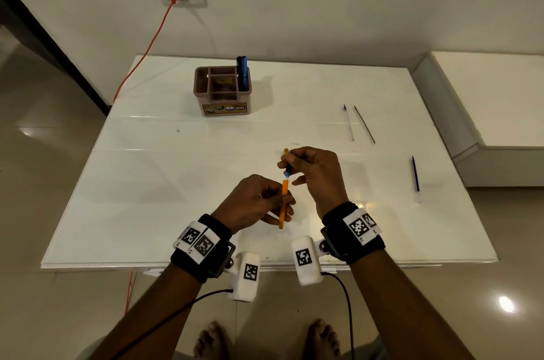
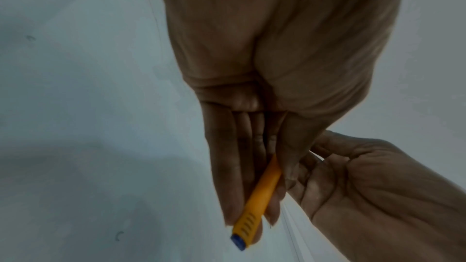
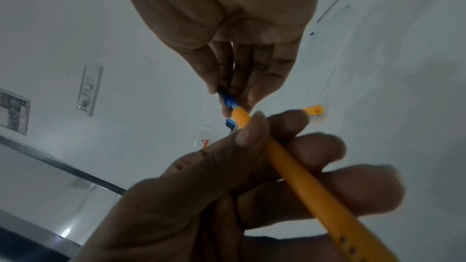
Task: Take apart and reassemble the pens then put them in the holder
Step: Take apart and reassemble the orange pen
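My left hand grips an orange pen barrel upright over the white table. In the left wrist view the barrel ends in a blue plug. Just above it my right hand pinches a black and blue tip section that meets the barrel's open end. A small orange cap seems to lie on the table beyond the hands. The brown pen holder stands at the back with blue pens in its right compartment.
To the right on the table lie a clear refill, a thin dark rod and a purple pen. An orange cable runs from the wall socket down past the table's left corner. A white ledge borders the right.
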`<state>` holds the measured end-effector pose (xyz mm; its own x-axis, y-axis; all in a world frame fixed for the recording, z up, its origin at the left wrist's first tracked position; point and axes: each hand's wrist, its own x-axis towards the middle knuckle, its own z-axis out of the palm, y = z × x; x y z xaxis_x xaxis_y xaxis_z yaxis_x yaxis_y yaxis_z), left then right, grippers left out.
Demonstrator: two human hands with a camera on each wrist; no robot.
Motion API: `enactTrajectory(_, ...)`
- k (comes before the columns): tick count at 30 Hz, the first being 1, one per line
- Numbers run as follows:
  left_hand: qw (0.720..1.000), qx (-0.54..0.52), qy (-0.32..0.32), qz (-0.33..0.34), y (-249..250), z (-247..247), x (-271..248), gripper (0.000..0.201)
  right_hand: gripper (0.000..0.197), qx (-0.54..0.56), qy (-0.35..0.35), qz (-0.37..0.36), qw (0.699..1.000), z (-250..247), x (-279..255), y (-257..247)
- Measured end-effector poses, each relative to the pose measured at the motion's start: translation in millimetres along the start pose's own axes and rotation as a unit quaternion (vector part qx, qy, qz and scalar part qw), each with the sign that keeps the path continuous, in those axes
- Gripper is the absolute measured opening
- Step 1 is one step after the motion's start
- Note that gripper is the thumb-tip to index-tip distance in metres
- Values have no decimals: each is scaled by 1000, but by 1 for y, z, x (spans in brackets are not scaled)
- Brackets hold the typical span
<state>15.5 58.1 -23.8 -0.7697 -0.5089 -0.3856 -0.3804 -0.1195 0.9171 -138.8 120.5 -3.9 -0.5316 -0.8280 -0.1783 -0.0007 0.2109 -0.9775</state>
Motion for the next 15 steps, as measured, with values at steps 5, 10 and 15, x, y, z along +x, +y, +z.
enactTrajectory(5,1000,11,-4,-7,0,1,0,23,22,18,3,-4,1000,0,0,-2)
enactTrajectory(10,1000,0,-17,3,4,1,-5,29,19,0,31,-28,999,-3,4,-2)
enactTrajectory(15,999,8,-19,28,7,2,-8,25,14,-17,53,-32,998,-11,8,-1)
